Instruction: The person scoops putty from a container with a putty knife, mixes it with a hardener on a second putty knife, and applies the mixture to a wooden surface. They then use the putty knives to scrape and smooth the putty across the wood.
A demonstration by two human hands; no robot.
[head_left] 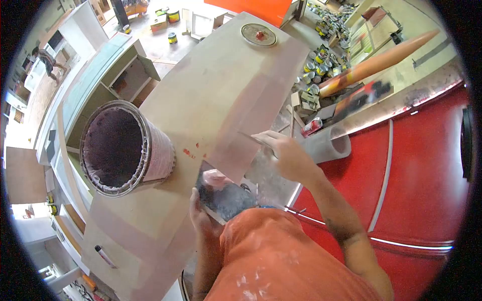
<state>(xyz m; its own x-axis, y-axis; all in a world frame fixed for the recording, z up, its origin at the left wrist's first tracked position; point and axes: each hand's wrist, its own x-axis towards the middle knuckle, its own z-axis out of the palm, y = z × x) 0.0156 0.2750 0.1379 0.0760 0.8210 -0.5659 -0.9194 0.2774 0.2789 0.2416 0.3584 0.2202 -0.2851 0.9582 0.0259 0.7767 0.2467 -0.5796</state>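
My right hand (pixel 290 156) is closed around a putty knife (pixel 261 143), its thin blade angled over the pinkish-coated strip of a large flat panel (pixel 186 95). Low in the middle, my left hand (pixel 203 218) grips the edge of a dark, smeared mixing board (pixel 226 195) that carries a lump of pink putty (pixel 215 178). On the panel to the left stands a big open can (pixel 159 153), dark purplish inside with a crusted rim. A round lid (pixel 258 35) with a red blob lies at the panel's far end.
A marker-like stick (pixel 105 256) and red flecks (pixel 189 153) lie on the panel. Cabinets (pixel 125 75) stand to the left, near another person (pixel 47 61). Several used cans (pixel 321 65) pile up at right, beside a grey cylinder (pixel 329 144) and a red glossy surface (pixel 422 185).
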